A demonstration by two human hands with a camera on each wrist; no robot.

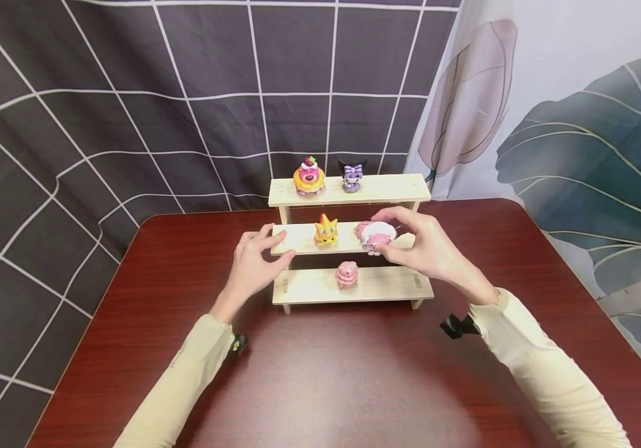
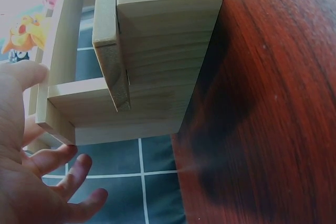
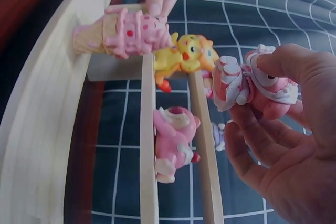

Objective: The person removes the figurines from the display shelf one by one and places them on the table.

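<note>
My right hand (image 1: 429, 246) pinches a pink-and-white figurine (image 3: 260, 82) between thumb and fingers, in front of the right part of the middle tier. A pink bear figurine (image 3: 176, 142) stands on that tier, partly covered by the held one in the head view. To its left sits a yellow figurine (image 1: 325, 231). At the left end of the middle tier, my left hand (image 1: 253, 258) rests thumb and index finger on the wooden display shelf (image 1: 298, 239). Its other fingers spread loosely past the plank's end in the left wrist view.
A pink ice-cream-cone figurine (image 1: 346, 274) stands on the bottom tier. Up top are a pink bear in a yellow ring (image 1: 308, 178) and a purple figurine (image 1: 351, 176). The shelf stands on a red-brown table (image 1: 326, 373), before a dark checked curtain (image 1: 208, 124).
</note>
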